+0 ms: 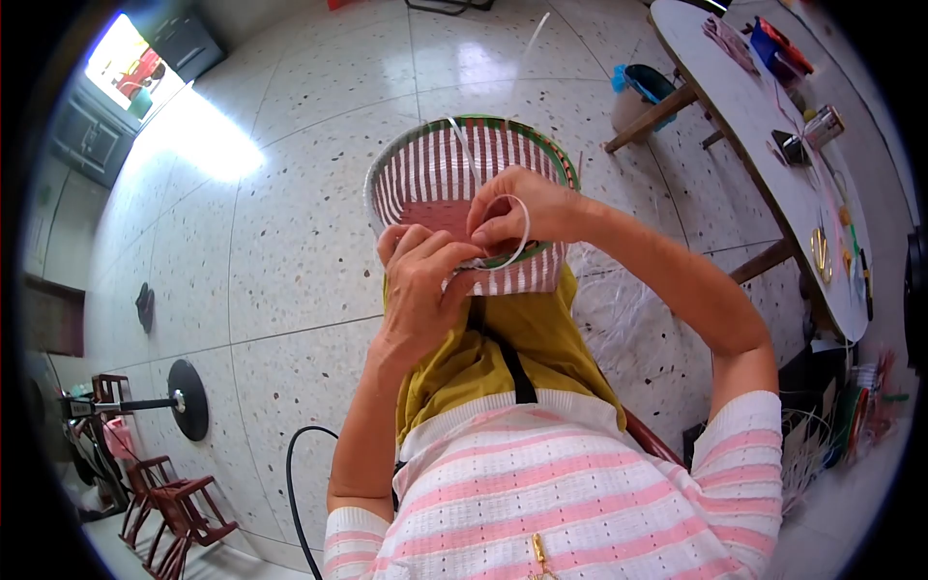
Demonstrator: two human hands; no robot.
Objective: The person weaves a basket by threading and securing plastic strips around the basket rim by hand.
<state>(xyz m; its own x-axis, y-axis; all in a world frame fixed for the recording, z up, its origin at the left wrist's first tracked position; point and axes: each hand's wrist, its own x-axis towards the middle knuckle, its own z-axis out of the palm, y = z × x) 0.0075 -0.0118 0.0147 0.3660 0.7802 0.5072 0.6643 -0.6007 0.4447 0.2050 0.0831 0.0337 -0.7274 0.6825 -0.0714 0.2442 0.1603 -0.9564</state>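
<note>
a round woven basket with white and reddish-brown stripes and a green-edged rim sits at the centre of the frame, its near side against mustard-yellow trousers. the left hand is clamped on the basket's near rim, fingers bent over it. just beside it, to the upper right, the right hand has thumb and fingertips drawn together on a thin, shiny white strip, which curves in a loop down to the near rim. at the upper right of the frame, a long white tabletop with rounded ends carries gold-handled scissors. dark red wooden chairs appear at lower left.
</note>
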